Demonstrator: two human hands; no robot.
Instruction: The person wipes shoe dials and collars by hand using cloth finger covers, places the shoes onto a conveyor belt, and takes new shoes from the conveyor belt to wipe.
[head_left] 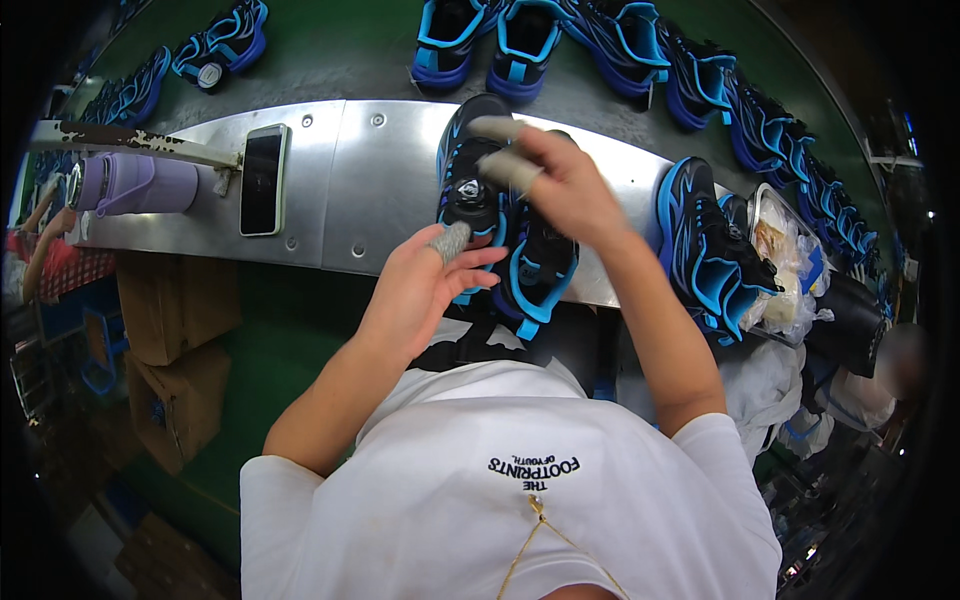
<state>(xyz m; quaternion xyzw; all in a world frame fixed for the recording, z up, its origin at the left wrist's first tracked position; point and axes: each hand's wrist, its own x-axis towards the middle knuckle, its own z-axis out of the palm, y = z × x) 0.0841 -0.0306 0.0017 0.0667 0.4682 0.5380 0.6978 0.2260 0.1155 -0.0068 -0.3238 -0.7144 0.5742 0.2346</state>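
A pair of black and blue sneakers lies in front of me on the metal ledge, heels toward me. The left sneaker (455, 150) has a round dial on its tongue. My left hand (415, 285) is at its collar, fingers stretched and apart, with grey tape around one digit. Above the pair, my right hand (560, 180) is blurred by motion, its two taped fingers reaching over the left sneaker with a gap between them. It partly covers the right sneaker (540, 255). No object shows in either hand.
A phone (263, 180) and a lilac bottle (150, 185) occupy the ledge's left part. More sneakers (695, 235) stand at right beside a tray (757, 205) of plastic-wrapped items. Beyond, several sneakers line the green belt (345, 50). Cardboard boxes (175, 310) are stacked below left.
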